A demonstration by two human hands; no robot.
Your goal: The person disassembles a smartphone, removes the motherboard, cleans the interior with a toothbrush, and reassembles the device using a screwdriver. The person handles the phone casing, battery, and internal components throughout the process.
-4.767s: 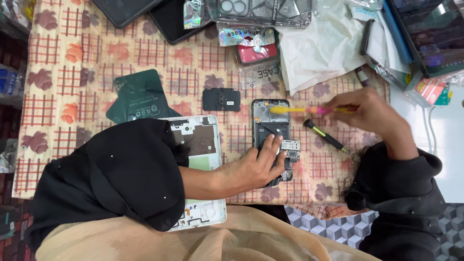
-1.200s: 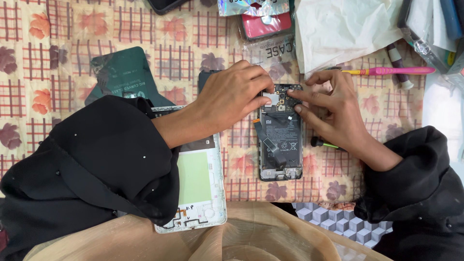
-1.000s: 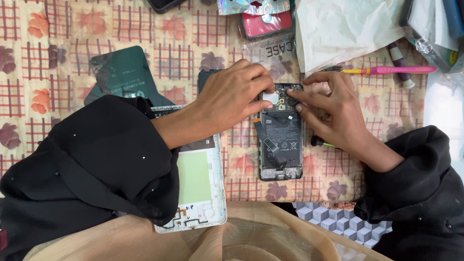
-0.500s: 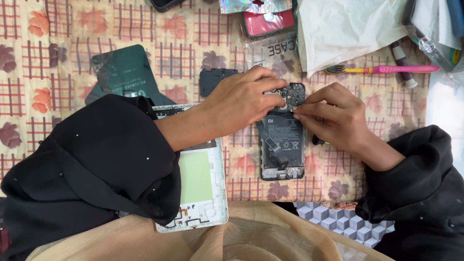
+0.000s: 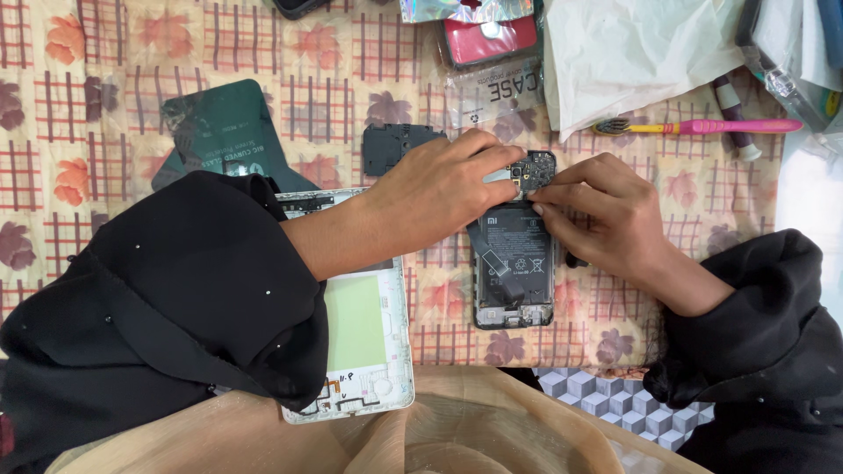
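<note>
Both your hands meet at the top end of the opened phone [image 5: 514, 272], which lies flat on the patterned cloth [image 5: 351, 70]. Your left hand [image 5: 439, 189] pinches the small circuit board [image 5: 531, 169] with closed fingertips. Your right hand [image 5: 606, 215] touches the same board from the other side, fingers bent. A pink toothbrush [image 5: 702, 126] lies well apart, above them.

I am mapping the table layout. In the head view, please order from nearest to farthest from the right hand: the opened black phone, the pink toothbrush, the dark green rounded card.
From the right hand:
1. Opened black phone, touching, just left of it.
2. Pink toothbrush, above, toward the right.
3. Dark green rounded card, far left, beyond the left hand.
</note>
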